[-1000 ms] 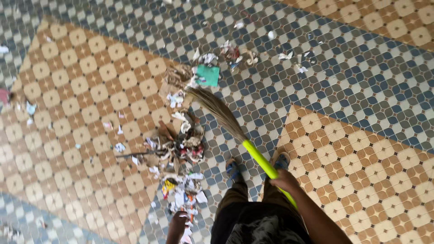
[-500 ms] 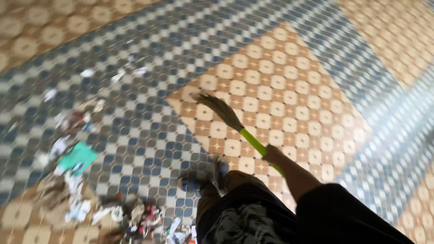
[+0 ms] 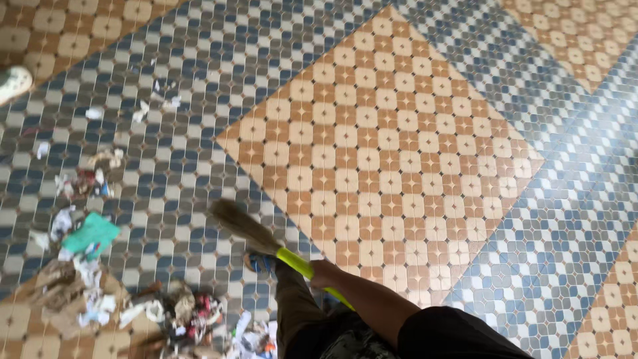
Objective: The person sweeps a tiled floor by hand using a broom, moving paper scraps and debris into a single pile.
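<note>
My right hand [image 3: 325, 272] grips the bright green handle of a broom [image 3: 292, 260]. Its brown bristles [image 3: 239, 225] point up and left, blurred, just above the blue and grey patterned floor. My left hand is out of view. A heap of swept litter [image 3: 179, 316], paper scraps and wrappers, lies at the lower left by my leg. A green piece of paper [image 3: 93, 233] lies further left among white scraps.
My foot in a blue sandal [image 3: 260, 263] stands under the broom handle. Loose bits of paper [image 3: 143, 110] are scattered at the upper left. A pale shoe [image 3: 12, 83] shows at the left edge. An orange tiled diamond [image 3: 379, 153] fills the middle of the floor.
The camera has turned right, so the litter now lies at the lower left. The broom has swung left and down, over the blue tiles. My left hand has left the view.
</note>
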